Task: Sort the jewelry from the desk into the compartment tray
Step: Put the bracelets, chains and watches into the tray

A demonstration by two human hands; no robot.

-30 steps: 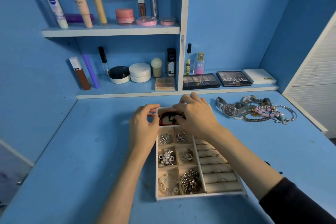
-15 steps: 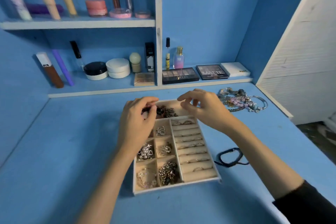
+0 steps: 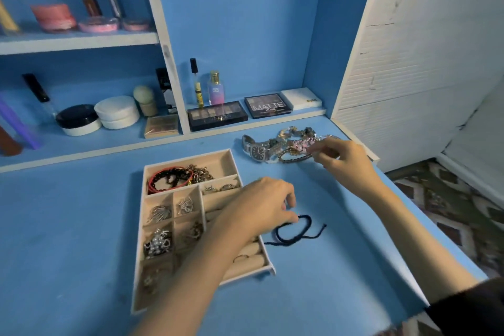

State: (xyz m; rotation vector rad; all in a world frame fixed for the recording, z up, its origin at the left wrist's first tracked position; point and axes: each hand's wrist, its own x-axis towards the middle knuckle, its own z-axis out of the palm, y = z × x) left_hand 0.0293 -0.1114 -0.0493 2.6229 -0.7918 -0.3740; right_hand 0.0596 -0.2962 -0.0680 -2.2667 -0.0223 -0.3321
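Hands fetch loose jewelry for the tray (image 3: 215, 162).
Left hand (image 3: 259, 204) pinches the cord bracelet (image 3: 309, 224); right hand (image 3: 343, 158) probes the far-edge pile (image 3: 289, 144), grip unclear.

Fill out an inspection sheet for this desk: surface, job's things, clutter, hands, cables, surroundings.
Surface: blue desk.
Job's things: tray partly filled; dark cord on the desk, right of the tray; pile with watch behind.
Clutter: palettes and jars on the shelves.
Hands: left hand pinches the cord; right hand has fingertips at the pile, grip unclear.
Cables: nothing seen.
Surroundings: white slatted door on the right, patterned rug below.
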